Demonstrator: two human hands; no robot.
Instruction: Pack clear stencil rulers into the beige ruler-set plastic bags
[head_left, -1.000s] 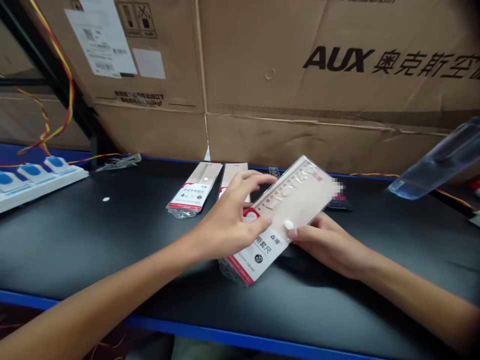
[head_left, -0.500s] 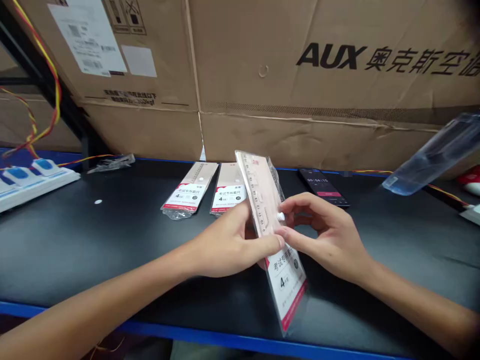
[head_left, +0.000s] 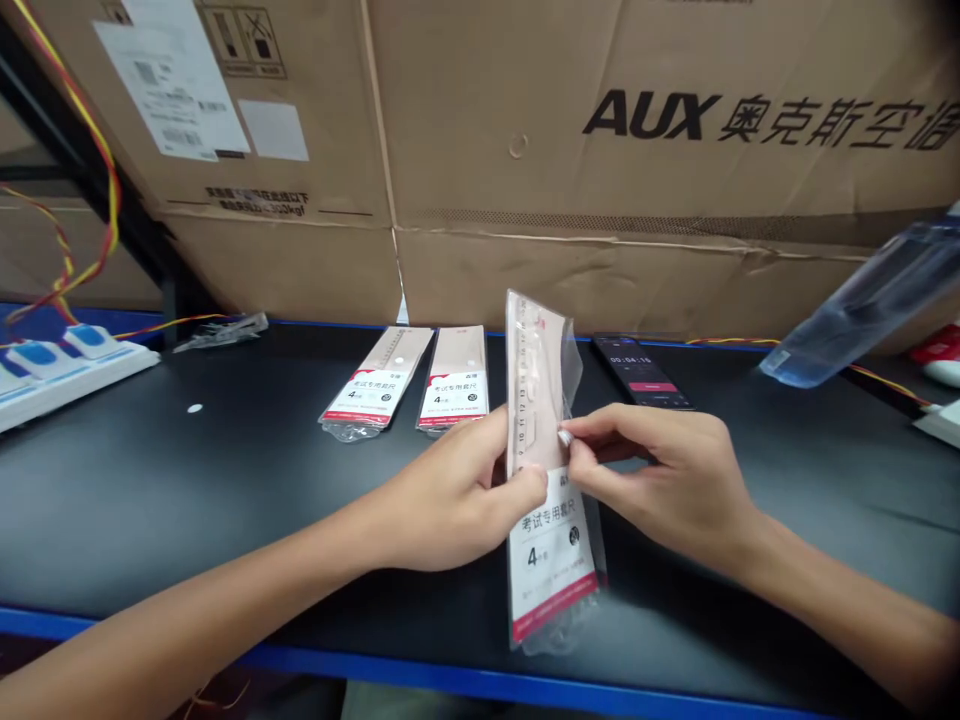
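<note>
A clear plastic ruler set pouch (head_left: 546, 400) stands tilted above the table, with a ruler scale along its left side and a white and red printed label low down. My left hand (head_left: 480, 495) is closed round its left edge, the thumb lying across the front. At the pouch's right edge, my right hand (head_left: 652, 470) pinches a small white snap button (head_left: 565, 437) between thumb and fingertip. Two similar ruler set pouches, one on the left (head_left: 375, 385) and one on the right (head_left: 454, 375), lie side by side behind my left hand.
A phone (head_left: 645, 375) showing a timer lies behind my right hand. A white power strip (head_left: 71, 370) sits at the left, a small white disc (head_left: 195, 408) near it. Crumpled clear plastic (head_left: 225, 330) lies at the back. A large carton (head_left: 480, 120) stands behind the black table (head_left: 247, 480).
The pouch has turned more upright and its lower end has swung left. My right thumb and fingertip have closed in on the white button at its edge.
</note>
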